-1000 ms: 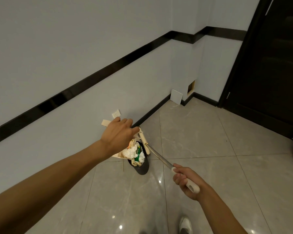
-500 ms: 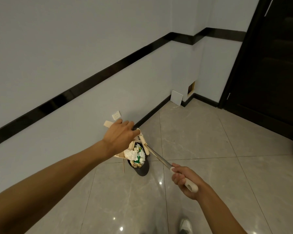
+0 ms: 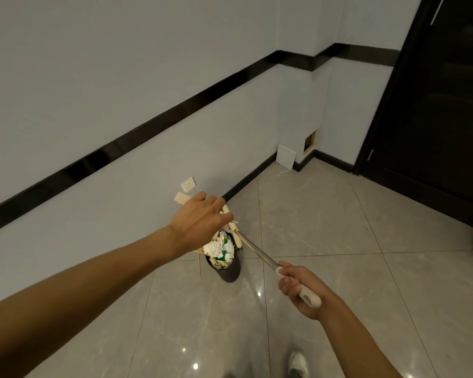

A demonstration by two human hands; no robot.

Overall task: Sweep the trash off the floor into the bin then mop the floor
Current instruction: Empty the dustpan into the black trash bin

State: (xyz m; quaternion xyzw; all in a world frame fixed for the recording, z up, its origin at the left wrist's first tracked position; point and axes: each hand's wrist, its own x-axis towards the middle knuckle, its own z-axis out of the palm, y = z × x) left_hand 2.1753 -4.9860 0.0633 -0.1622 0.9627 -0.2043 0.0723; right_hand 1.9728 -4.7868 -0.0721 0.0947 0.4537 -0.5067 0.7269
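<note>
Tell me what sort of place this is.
Probably a bare indoor room or hallway corner: glossy tiled floor, pale wall with a black band and a socket, dark door on the right.

Dark bin (image 3: 228, 272) — white and green trash (image 3: 220, 250) — beige marbled floor (image 3: 325, 230).

Left hand (image 3: 200, 222) holding cream handle (image 3: 181, 199), perhaps dustpan's, right hand (image 3: 301, 290) holding pole (image 3: 258, 253)

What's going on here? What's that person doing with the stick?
A person is tipping trash into a small dark bin beside the wall. The left hand holds a cream dustpan over it, and the right hand grips the long metal handle. White crumpled trash heaps up in the bin.
</note>
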